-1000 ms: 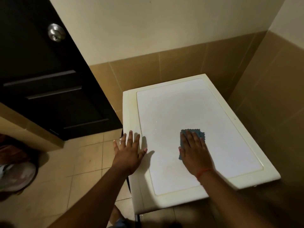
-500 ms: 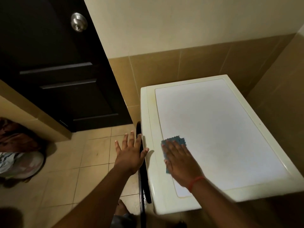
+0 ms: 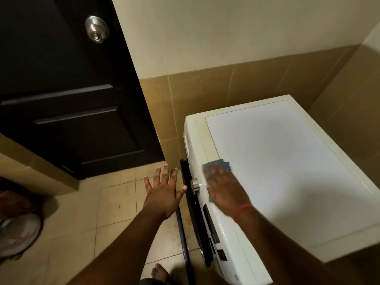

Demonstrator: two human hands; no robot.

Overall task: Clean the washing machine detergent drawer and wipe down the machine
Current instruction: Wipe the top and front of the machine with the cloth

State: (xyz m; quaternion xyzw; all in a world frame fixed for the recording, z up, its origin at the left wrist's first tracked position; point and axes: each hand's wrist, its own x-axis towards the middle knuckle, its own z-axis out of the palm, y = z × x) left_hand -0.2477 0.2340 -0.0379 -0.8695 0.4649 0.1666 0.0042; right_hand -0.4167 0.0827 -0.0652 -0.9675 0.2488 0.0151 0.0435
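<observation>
The white washing machine (image 3: 287, 161) stands in the tiled corner at the right, seen from above. My right hand (image 3: 225, 189) presses a blue cloth (image 3: 218, 164) flat on the top near its front left edge, fingers straight. Most of the cloth is hidden under the palm. My left hand (image 3: 164, 192) hovers with spread fingers over the floor, just left of the machine's front and touching nothing. A silver dial (image 3: 195, 184) and the dark control strip (image 3: 209, 225) show on the front panel. No drawer opening is visible.
A dark door (image 3: 67, 95) with a silver knob (image 3: 97, 29) stands at the left. A dark open machine door edge (image 3: 184, 233) juts out below my left hand. Laundry and a pale basin (image 3: 18, 231) lie on the floor at far left. My bare foot (image 3: 160, 271) is near the bottom.
My right hand slid the cloth leftward across the top to its front edge. My left hand lifted off the machine and now hangs over the floor. The view swung left.
</observation>
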